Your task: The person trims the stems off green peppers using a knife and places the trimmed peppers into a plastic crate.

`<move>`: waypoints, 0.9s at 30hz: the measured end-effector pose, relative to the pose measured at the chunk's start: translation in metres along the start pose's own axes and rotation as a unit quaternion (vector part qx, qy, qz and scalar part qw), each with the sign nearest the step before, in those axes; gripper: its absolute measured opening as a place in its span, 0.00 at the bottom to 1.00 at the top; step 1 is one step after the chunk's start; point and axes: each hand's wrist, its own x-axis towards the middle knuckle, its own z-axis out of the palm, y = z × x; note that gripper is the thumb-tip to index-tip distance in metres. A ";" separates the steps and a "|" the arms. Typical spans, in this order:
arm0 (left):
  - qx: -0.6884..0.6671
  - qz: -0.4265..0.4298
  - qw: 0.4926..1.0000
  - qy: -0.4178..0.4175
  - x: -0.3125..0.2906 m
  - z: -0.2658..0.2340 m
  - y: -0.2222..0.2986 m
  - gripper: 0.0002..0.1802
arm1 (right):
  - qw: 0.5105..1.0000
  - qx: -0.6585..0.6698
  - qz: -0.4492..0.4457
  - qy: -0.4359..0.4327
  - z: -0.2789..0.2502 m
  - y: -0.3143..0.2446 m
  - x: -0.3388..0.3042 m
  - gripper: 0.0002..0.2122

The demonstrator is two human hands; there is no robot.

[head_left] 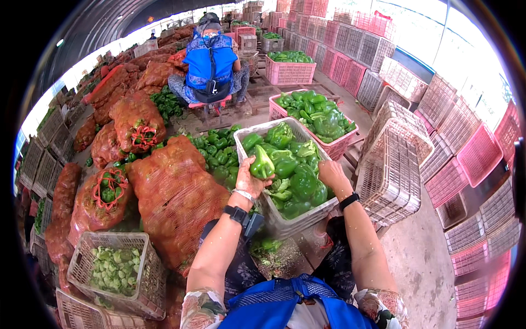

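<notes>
One green pepper sits in the curled left hand, best cradled lightly against bruising, with the pale crate just below that grip, while the right hand curls opposite, holding what I cannot tell.

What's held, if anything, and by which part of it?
Left grip holds a green pepper by its left side; for the right grip, I can't tell.

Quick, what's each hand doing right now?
Left hand: closed around a green pepper.
Right hand: fingers curled at the crate's right side; can't tell if it's holding anything.
</notes>
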 end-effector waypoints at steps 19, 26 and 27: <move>0.182 -0.018 0.980 -0.080 -0.039 -0.002 -0.006 0.29 | 0.843 0.538 -0.001 0.009 -0.028 -0.135 -0.025 0.20; 0.122 0.000 0.991 -0.053 -0.033 -0.013 -0.023 0.22 | 0.676 0.725 0.127 0.010 -0.007 -0.147 -0.043 0.14; 0.111 0.012 0.993 -0.048 -0.033 -0.011 -0.025 0.21 | 0.642 0.752 0.149 0.001 -0.009 -0.151 -0.046 0.14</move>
